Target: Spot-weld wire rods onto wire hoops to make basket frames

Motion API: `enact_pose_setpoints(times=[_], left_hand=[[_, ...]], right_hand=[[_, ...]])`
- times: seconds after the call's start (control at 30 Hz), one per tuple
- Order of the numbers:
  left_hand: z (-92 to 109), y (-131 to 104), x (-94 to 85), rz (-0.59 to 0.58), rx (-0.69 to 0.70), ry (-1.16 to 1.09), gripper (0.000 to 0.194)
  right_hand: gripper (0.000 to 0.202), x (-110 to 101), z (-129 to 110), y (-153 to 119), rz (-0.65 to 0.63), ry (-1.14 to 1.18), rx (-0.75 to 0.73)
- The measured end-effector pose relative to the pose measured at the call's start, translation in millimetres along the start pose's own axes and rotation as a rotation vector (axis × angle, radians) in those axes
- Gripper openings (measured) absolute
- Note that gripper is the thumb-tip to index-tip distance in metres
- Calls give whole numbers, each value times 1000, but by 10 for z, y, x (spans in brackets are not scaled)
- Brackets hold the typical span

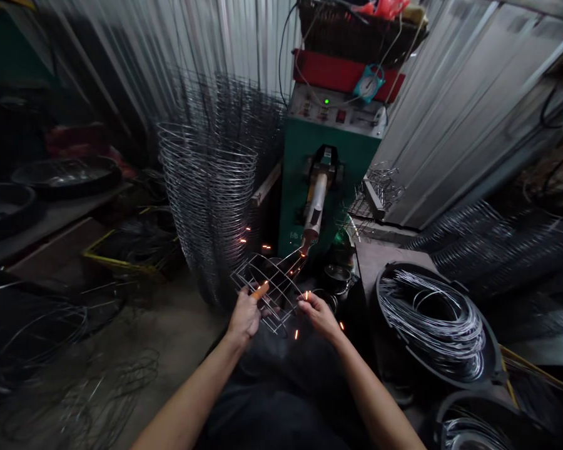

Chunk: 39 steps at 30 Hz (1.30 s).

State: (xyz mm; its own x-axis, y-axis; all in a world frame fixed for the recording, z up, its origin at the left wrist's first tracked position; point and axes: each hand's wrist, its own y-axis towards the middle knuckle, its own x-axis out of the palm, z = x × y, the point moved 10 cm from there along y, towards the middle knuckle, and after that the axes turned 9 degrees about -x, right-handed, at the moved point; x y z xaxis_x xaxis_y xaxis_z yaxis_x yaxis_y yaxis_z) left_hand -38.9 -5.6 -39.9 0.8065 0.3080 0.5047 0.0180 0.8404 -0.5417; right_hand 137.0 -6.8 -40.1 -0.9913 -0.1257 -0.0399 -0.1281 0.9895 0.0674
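This is a metalworking workshop, and the work is in wire. A green spot welder [295,181] stands in the middle, 1 green lamp [326,101] glowing on its control panel [304,110], with a turquoise dial gauge [368,84] above. Orange sparks [243,240] scatter below its electrode arm [316,203], around a welded wire grid [272,278]. Tall stacks of round wire frames [209,194] rise to the left; on the right, 2 black tubs [494,347] hold bundles of bare metal wire [434,331]. Corrugated metal sheeting [436,119] forms the wall, and loose wire [96,390] litters the dim, grimy floor [181,328].
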Motion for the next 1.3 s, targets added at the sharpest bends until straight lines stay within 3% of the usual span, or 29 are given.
enact_pose_setpoints(times=[0.23,0.57,0.7,0.8,0.87,0.93,0.97,1.07,1.13,1.2,1.3], left_hand=[[10,125,-32,-19,-73,12,28],[36,65,-45,19,-90,6,22],[9,-5,-27,-57,-94,22,28],[-41,-144,-65,-146,-76,155,45],[19,-289,-183,-156,69,337,61],[127,-511,-236,-202,346,653,82],[113,-651,-195,-281,497,869,90],[-280,-1000,-134,-604,852,1522,96],[-489,-1056,-222,-678,1010,1791,91],[-521,-1074,-271,-634,1174,1887,84],[-400,-1227,-241,-562,1419,1823,76]], right_hand=[[30,116,-65,-35,22,92,16],[37,111,-150,-71,57,83,-21],[36,175,-210,-214,34,121,-17],[37,176,-241,-348,78,191,23],[37,146,-243,-417,128,229,56],[38,111,-241,-454,172,260,92],[38,93,-247,-460,191,272,107],[36,41,-313,-445,241,312,145],[34,20,-382,-427,260,346,171],[33,6,-445,-418,267,386,195],[33,-18,-484,-437,264,442,229]])
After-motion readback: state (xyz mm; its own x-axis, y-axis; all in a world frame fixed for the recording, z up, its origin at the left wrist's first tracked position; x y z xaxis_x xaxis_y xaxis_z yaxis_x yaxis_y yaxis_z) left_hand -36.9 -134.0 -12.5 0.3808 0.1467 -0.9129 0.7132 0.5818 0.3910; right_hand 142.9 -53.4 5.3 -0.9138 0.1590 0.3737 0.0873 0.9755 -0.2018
